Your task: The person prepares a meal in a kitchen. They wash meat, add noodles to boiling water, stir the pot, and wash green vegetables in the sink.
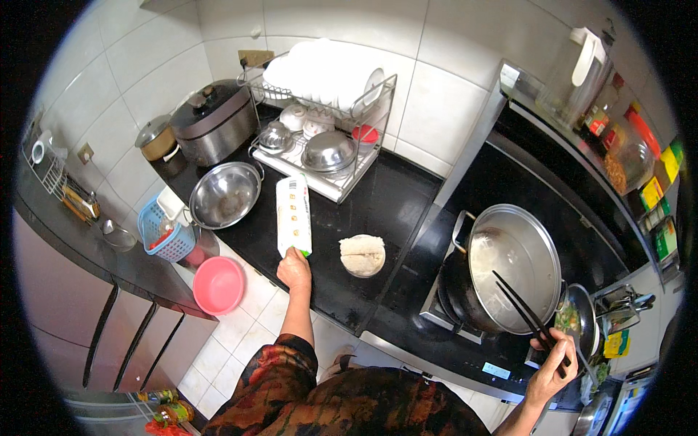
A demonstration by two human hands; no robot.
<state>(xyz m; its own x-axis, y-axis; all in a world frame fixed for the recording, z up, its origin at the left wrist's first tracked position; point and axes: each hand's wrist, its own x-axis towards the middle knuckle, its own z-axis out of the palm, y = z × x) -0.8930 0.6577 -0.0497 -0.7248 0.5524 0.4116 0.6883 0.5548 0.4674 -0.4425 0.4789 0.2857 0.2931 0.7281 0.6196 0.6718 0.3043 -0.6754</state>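
Note:
My left hand (pixel 295 268) grips the near end of a white plastic food package (pixel 294 215) with printed pictures, over the black countertop. A pair of black chopsticks (pixel 524 310) is held in my right hand (pixel 554 364), their tips pointing over the open metal stockpot (pixel 515 267). Pale strands show in the pot's cloudy liquid. A small bowl (pixel 363 272) heaped with pale, whitish food stands on the counter, between the package and the stove. To the right of the pot, a pan (pixel 588 321) contains green and light-coloured food pieces.
Behind the package stands a dish rack (pixel 338 193) with plates and bowls. A metal basin (pixel 226 195) and a pressure cooker (pixel 215 128) stand at the left, with a pink plastic basin (pixel 218 286) lower down. The range hood (pixel 567 169) rises behind the stove, with bottles and packets on top.

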